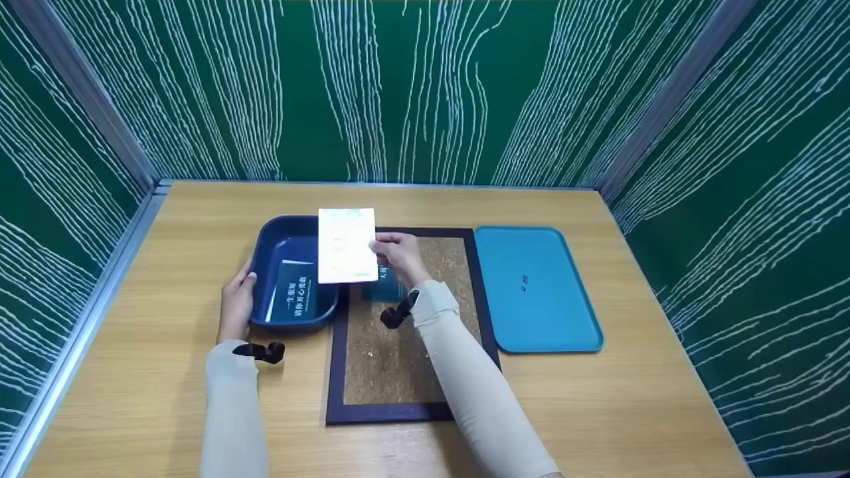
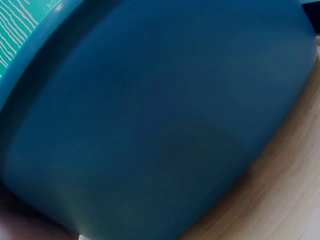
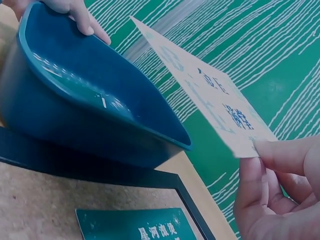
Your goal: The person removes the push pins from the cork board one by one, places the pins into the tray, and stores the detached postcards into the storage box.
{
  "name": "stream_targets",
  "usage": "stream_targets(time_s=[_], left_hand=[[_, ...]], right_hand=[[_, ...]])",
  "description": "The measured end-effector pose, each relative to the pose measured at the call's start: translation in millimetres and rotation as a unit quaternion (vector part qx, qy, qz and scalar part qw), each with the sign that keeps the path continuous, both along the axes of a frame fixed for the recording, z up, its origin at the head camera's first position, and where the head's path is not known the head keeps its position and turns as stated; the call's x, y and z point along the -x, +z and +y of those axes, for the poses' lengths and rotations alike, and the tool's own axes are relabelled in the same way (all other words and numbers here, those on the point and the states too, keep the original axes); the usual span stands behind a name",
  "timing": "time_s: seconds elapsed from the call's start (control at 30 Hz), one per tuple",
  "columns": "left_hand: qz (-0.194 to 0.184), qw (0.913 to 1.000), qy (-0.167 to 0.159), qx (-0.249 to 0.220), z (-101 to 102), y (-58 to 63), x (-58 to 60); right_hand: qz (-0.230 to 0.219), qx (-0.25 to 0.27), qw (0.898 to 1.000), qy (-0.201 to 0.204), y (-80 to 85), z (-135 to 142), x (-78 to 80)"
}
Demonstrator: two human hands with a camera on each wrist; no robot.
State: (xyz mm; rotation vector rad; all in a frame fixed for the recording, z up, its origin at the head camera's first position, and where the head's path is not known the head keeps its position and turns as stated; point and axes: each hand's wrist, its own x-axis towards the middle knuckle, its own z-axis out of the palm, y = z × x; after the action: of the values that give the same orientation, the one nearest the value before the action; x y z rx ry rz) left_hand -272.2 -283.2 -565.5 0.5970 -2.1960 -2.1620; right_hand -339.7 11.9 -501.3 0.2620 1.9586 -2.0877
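My left hand (image 1: 237,300) grips the left side of a dark blue plastic basin (image 1: 267,242), with digits over the rim in the right wrist view. The outer wall of the basin (image 2: 150,110) fills the left wrist view. Green cards with white writing (image 1: 297,292) lie inside it. Between thumb and fingers, my right hand (image 1: 402,255) pinches a white card (image 1: 346,244) by its edge, raised over the basin's right side. Printed characters show on this card (image 3: 220,95) in the right wrist view. Below the right hand, a green card (image 1: 383,289) rests on the cork board.
A cork board (image 1: 392,358) with a dark frame lies in the middle of the wooden table (image 1: 597,411). To its right is a light blue tray (image 1: 544,285) with small dark marks on it. Green walls (image 1: 438,86) with white wavy lines enclose the table.
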Motion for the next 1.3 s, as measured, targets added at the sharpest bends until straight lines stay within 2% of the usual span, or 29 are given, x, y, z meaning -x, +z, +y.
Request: stream_targets(time_s=[0.2,0.67,0.83,1.3], left_hand=[[0.005,1.0000,0.004,0.001,-1,-1.9,0.2],[-0.017,0.9999,0.000,0.002,-1,0.0,0.1],[-0.012,0.9999,-0.002,-0.005,-1,-0.1,0.7],[0.002,1.0000,0.001,-0.008,1,-1.2,1.0]], right_hand=[[0.001,0.004,1.000,-0.003,0.0,-10,0.2],[-0.010,-0.013,1.000,-0.011,0.7,-37,-0.3],[-0.013,0.009,1.000,-0.010,1.8,-46,-1.2],[-0.001,-0.009,1.000,-0.011,-3.5,-66,-4.5]])
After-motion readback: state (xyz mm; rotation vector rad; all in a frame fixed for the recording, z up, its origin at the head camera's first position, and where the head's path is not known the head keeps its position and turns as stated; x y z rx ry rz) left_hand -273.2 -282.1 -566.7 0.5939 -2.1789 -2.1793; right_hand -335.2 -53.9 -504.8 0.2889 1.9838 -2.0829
